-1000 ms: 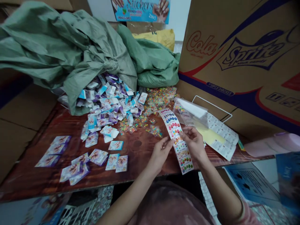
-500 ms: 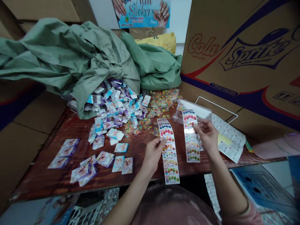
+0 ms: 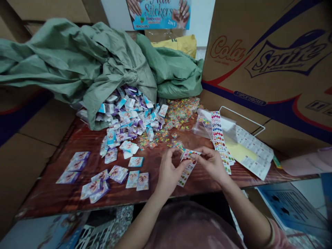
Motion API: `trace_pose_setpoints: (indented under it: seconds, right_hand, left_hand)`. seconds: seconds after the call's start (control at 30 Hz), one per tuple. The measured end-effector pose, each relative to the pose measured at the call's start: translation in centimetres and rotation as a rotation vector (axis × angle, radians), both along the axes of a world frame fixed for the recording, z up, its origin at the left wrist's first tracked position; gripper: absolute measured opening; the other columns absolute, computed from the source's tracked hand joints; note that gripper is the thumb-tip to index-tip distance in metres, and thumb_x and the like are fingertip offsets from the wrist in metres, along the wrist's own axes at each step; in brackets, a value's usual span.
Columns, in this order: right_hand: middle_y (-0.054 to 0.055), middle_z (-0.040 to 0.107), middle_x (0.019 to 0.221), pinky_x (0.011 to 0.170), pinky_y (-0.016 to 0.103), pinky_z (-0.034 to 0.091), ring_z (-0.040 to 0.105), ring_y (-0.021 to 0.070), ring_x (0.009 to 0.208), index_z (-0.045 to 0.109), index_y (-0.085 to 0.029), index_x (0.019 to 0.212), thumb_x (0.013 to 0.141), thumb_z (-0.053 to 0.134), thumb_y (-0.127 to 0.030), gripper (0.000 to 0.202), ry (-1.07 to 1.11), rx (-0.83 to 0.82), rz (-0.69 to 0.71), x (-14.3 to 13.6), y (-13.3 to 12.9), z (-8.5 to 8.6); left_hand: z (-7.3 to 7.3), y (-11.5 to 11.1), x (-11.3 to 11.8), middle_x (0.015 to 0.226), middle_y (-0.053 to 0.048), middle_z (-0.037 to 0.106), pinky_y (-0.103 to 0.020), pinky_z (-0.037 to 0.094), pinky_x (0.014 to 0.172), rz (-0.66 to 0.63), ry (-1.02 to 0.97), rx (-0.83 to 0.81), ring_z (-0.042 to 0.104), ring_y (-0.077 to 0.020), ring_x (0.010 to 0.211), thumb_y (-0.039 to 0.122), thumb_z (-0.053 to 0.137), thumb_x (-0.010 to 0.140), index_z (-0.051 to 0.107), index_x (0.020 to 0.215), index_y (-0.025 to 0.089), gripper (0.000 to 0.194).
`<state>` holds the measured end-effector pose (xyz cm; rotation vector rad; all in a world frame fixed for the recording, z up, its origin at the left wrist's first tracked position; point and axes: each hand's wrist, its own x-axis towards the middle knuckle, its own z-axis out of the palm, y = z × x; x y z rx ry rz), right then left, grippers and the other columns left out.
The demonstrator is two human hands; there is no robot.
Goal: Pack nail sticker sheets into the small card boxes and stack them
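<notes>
Both hands hold one sticker strip (image 3: pixel 186 173) above the front of the table, and its upper part is bent over between them. My left hand (image 3: pixel 168 173) pinches the strip from the left. My right hand (image 3: pixel 211 164) has its thumb and fingers closed on the strip's upper right end. Just beyond the right hand, other sticker strips (image 3: pixel 217 129) with rows of small coloured pictures lie on the table. Left of my hands are several small flat boxes (image 3: pixel 133 179) printed with a hand picture.
Unfolded small boxes (image 3: pixel 129 117) spill from a green sack (image 3: pixel 111 58). Tiny colourful packets (image 3: pixel 178 110) are heaped beside them. A large cardboard carton (image 3: pixel 259 65) stands at the right, by printed sheets (image 3: pixel 255 152) and a white wire frame (image 3: pixel 243 117).
My right hand has let go of its separate strip, which now lies on the table, and has moved left to the strip in my left hand. That strip's top is now bent over.
</notes>
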<state>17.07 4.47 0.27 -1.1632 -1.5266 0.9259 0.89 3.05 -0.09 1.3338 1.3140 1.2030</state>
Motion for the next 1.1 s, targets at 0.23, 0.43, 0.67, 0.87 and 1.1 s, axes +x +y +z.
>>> trace_pose_setpoints:
  seconds: [0.23,0.43,0.67,0.87,1.1]
  right_hand:
    - [0.005,0.072,0.098,0.095,0.040,0.049,0.067,0.0193,0.092,0.070,-0.023,0.100,0.088,0.055,-0.026,0.019,-0.271,0.330,-0.099,0.2,-1.0,-0.5]
    - [0.005,0.074,0.093,0.087,0.038,0.054,0.069,0.0205,0.085,0.068,-0.022,0.099,0.085,0.063,-0.031,0.017,-0.188,0.199,0.001,-0.6,-2.3,-1.7]
    - [0.005,0.072,0.095,0.101,0.046,0.043,0.067,0.0188,0.091,0.068,-0.024,0.099,0.089,0.055,-0.024,0.016,-0.307,0.343,-0.051,0.1,-2.3,-2.4]
    - [0.007,0.069,0.100,0.099,0.042,0.045,0.065,0.0195,0.096,0.061,-0.023,0.109,0.087,0.061,-0.028,0.023,-0.335,0.285,0.111,-0.3,-3.1,-2.9]
    - [0.002,0.074,0.088,0.096,0.039,0.048,0.069,0.0182,0.082,0.069,-0.025,0.097,0.089,0.057,-0.027,0.015,-0.278,0.232,0.046,-0.4,-3.2,-4.0]
  left_hand:
    - [0.3,-0.5,-0.4,0.075,-0.002,0.066,-0.024,0.046,0.063,-0.219,-0.292,-0.278,0.058,-0.0134,0.064,0.038,0.062,0.079,0.065,0.086,0.015,0.025]
    - [0.7,-0.2,-0.5,0.078,-0.002,0.067,-0.021,0.045,0.064,-0.217,-0.265,-0.229,0.058,-0.0118,0.068,0.036,0.067,0.077,0.065,0.082,0.015,0.022]
    - [-1.1,-0.6,-0.1,0.069,-0.002,0.065,-0.024,0.045,0.061,-0.281,-0.329,-0.373,0.058,-0.0122,0.060,0.038,0.073,0.069,0.062,0.076,0.014,0.028]
    - [-0.5,-0.8,-0.8,0.075,-0.003,0.067,-0.023,0.044,0.066,-0.302,-0.391,-0.390,0.059,-0.0122,0.068,0.031,0.073,0.068,0.063,0.080,0.013,0.024]
    - [-1.1,-1.0,-0.9,0.058,0.006,0.060,-0.020,0.038,0.060,-0.173,-0.313,-0.329,0.053,-0.0083,0.055,0.020,0.071,0.065,0.046,0.084,0.019,0.031]
